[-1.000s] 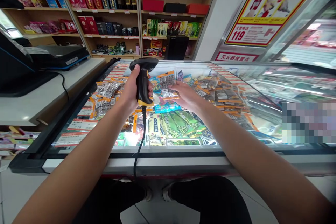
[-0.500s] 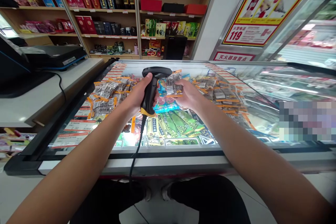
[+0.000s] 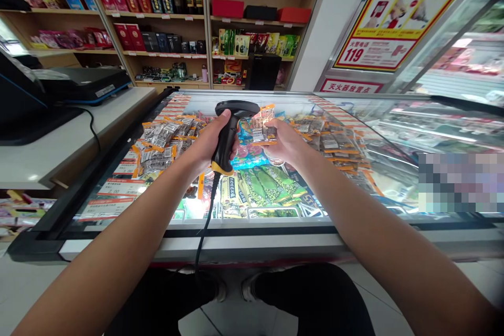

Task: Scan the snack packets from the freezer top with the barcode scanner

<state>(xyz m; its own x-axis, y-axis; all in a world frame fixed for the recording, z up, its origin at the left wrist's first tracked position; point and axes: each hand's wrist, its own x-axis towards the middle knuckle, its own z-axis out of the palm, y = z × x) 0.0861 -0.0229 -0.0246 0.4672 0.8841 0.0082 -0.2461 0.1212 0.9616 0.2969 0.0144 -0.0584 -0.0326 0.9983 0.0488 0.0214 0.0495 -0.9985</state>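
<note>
Status: I've got the left hand clamped round the handle of the scanner, thumb up by its head, cord hanging below the grip. Right hand has the small orange-edged packet pinched, thumb on the front. Hands are apart; the packet sits between them, on the far side of the right thumb, right next to the scanner head. Can't tell if scanner and packet touch.

Both hands are over the display case. Green packets lie below and nearer than the hands, one heap of orange-edged packs left of the left hand, another heap beyond the right wrist. Counter is well off to the left.

Step in hand, my read: scanning the packet's label. Warm tint on it is probably scanner light. Next move calls for holding the packet steady, label flat to the scanner head, thumb clear of the code. I can't see whether it has read.
</note>
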